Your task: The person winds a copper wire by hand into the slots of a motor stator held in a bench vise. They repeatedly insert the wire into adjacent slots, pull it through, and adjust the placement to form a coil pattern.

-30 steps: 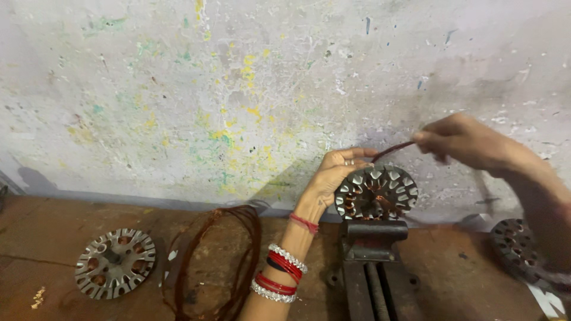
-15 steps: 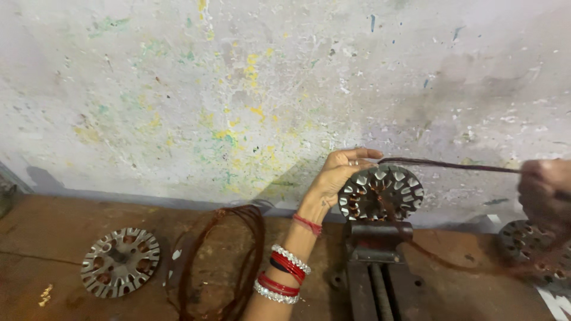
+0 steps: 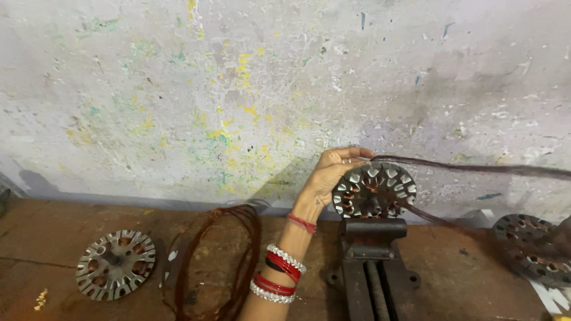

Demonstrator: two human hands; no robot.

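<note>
head view, near first: a dark vise [image 3: 372,267] on the desk [image 3: 47,220] grips a round metal fan part [image 3: 373,190] upright, so it cannot roll while wire goes on. the left hand [image 3: 333,172] is spread against its top rim to steady it. a copper wire strand [image 3: 476,169] stretches tight off to the right; the right hand is out of sight, so i cannot tell its grip. farther left lie a wire coil [image 3: 217,261] and a spare round part [image 3: 116,263]. another part [image 3: 529,246], maybe the same kind, blurs at right.

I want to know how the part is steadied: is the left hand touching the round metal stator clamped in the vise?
Touching. The head view shows the left hand cupped against the stator's upper left rim, with no gap visible.
</note>
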